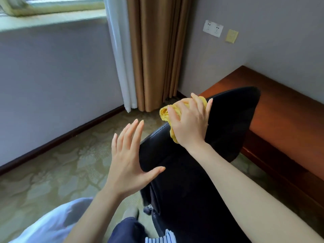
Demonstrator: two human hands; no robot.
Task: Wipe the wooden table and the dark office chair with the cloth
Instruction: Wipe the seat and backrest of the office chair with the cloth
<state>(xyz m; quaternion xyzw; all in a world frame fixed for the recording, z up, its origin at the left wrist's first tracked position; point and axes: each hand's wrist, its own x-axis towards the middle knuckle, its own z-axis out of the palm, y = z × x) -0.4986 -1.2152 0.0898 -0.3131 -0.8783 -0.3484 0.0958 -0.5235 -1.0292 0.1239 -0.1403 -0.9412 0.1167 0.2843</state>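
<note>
Right hand (188, 123) clutches the bunched cloth (164, 114) on the chair (228, 123), at its far left edge; left hand (128, 155) is spread wide, barely bracing, so a hard stroke may swivel the chair or drop the cloth

The left grip (128, 162) hangs open with its back to the camera, the four fingers (133, 135) straight, close together and pointing up and away, the thumb (154, 171) stretched out sideways to the right. Its bare forearm (91, 213) rises from the lower edge, wrist straight. The right grip (188, 120) lies farther forward, back of the hand up, the fingers (173, 116) spread and bent over a bunched yellow cloth (164, 113) under the palm, its thumb (208, 106) held out on the right side. The bare right forearm (245, 186) runs in from the lower right corner, slanting up and left to a nearly straight wrist (198, 146).
</note>
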